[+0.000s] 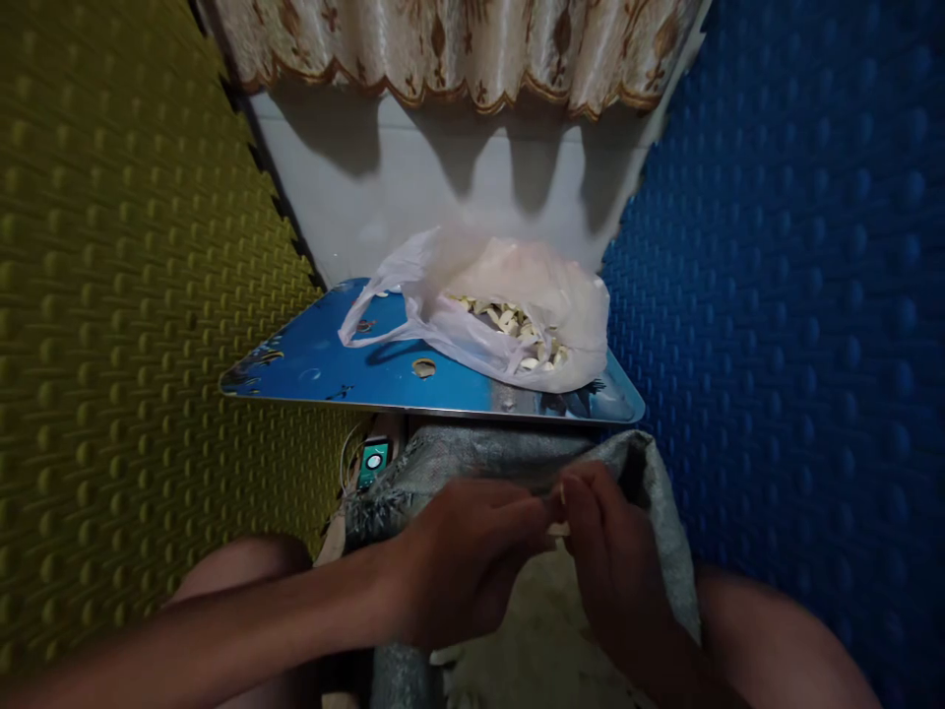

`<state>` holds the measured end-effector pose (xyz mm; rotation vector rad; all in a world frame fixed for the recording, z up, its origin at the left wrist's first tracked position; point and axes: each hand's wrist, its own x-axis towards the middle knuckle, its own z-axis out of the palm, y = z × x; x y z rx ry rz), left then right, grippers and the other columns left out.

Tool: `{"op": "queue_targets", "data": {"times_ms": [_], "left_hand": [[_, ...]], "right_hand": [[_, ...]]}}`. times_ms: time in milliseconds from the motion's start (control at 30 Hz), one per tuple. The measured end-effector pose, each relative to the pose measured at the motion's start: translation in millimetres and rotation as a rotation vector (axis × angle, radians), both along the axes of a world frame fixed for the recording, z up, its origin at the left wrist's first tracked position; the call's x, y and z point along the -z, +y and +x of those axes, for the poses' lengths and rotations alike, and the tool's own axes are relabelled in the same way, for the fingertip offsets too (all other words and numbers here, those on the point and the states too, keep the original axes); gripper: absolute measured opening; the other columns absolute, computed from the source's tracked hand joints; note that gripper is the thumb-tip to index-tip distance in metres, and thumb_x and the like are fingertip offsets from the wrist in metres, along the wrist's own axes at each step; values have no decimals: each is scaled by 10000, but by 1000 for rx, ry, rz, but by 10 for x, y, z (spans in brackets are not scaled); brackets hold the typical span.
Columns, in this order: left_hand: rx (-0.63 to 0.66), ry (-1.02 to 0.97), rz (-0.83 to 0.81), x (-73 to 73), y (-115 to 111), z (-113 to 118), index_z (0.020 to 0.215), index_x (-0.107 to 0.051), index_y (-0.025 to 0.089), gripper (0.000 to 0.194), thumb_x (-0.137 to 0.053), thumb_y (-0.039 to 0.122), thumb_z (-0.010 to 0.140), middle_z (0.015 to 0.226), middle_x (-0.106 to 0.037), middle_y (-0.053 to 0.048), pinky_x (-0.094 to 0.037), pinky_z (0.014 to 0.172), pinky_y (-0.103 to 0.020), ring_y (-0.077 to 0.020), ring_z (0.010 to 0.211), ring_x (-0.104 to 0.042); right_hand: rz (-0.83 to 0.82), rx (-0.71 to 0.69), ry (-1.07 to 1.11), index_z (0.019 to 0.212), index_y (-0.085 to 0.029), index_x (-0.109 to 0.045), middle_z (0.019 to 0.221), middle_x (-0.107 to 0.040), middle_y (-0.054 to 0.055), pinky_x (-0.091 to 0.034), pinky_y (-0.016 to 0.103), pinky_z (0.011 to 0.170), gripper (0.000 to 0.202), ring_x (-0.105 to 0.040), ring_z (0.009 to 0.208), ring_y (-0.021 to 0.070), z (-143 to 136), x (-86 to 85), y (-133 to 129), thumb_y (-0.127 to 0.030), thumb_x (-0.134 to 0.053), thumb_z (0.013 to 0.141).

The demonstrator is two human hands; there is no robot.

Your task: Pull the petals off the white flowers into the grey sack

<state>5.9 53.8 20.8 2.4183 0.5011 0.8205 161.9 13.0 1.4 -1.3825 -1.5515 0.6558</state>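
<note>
Over an open grey woven sack (668, 532), my left hand (472, 551) and my right hand (616, 561) meet at the fingertips. The fingers of both are closed in a pinch. A small pale bit shows between them, too small and blurred to name. Pale material (550, 630) lies inside the sack below my hands. Beyond them, a white plastic bag (583, 305) rests open on a blue low table (346, 369), with several small whitish pieces (509, 320) in its mouth. One small tan piece (423, 367) lies on the table left of the bag.
Yellow-green textured matting (148, 295) stands at the left, blue textured matting (783, 295) at the right. A white wall (443, 177) and patterned curtain (458, 49) are behind the table. A phone (374, 462) with a cable sits below the table's front edge.
</note>
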Motion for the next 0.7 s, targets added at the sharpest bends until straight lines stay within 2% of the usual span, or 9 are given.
{"op": "queue_targets", "data": {"times_ms": [100, 200, 267, 300, 367, 433, 500, 567, 700], "left_hand": [[-87, -45, -219, -25, -1, 53, 620, -376, 176, 280, -410, 221, 894, 555, -349, 46, -241, 500, -233, -90, 510, -295], [-190, -40, -481, -28, -6, 109, 599, -379, 175, 338, -392, 308, 910, 533, -306, 54, -246, 467, -214, -87, 504, -292], [-201, -1, -468, -6, -6, 115, 601, -383, 176, 338, -372, 299, 916, 525, -308, 55, -253, 453, -213, -86, 493, -306], [-190, 30, -346, 11, -4, 105, 614, -401, 174, 315, -368, 270, 912, 527, -336, 52, -259, 456, -220, -88, 488, -320], [-161, 96, 93, 49, 4, 66, 682, -475, 162, 223, -379, 200, 880, 555, -436, 32, -273, 474, -248, -103, 494, -373], [-121, 145, 599, 79, 18, 18, 773, -536, 149, 146, -404, 152, 836, 611, -523, 3, -292, 491, -280, -126, 513, -430], [-96, 177, 949, 90, 40, -24, 808, -565, 140, 135, -431, 146, 824, 631, -547, -7, -308, 496, -299, -137, 517, -455], [-81, 207, 1086, 77, 72, -59, 802, -576, 142, 127, -451, 151, 825, 622, -537, 2, -306, 490, -304, -133, 504, -449], [-121, 290, 1093, 5, 134, -128, 818, -569, 149, 117, -455, 161, 839, 614, -508, 14, -274, 475, -305, -129, 507, -423]], "right_hand": [[-21, 8, 46, 732, -226, -425, 605, -480, -47, -342, 223, 466, 286, -476, 517, 114, -15, -40, 4, -340, -294, 959], [68, 7, -75, 756, -226, -432, 573, -489, -48, -328, 232, 443, 256, -479, 478, 120, 11, -49, 25, -313, -292, 952], [163, -17, -227, 747, -220, -438, 534, -491, -43, -292, 253, 424, 247, -471, 444, 134, 40, -52, 41, -324, -315, 935], [182, -30, -285, 727, -219, -433, 515, -484, -42, -270, 262, 417, 254, -458, 426, 137, 51, -55, 49, -331, -325, 928], [132, -66, -310, 678, -222, -408, 490, -457, -46, -240, 268, 414, 289, -423, 403, 132, 56, -68, 63, -338, -320, 928], [0, -121, -239, 654, -218, -403, 509, -451, -45, -260, 261, 439, 319, -417, 433, 126, 40, -80, 77, -335, -309, 936], [-131, -187, -121, 644, -210, -422, 554, -464, -34, -304, 255, 489, 333, -440, 507, 129, 12, -86, 91, -355, -334, 931], [-272, -212, 62, 636, -205, -425, 569, -438, -34, -315, 242, 490, 346, -426, 525, 122, -11, -90, 105, -404, -372, 914], [-486, -201, 493, 737, -197, -475, 555, -387, -50, -256, 191, 394, 402, -338, 429, 81, 0, -112, 140, -540, -332, 891]]}}
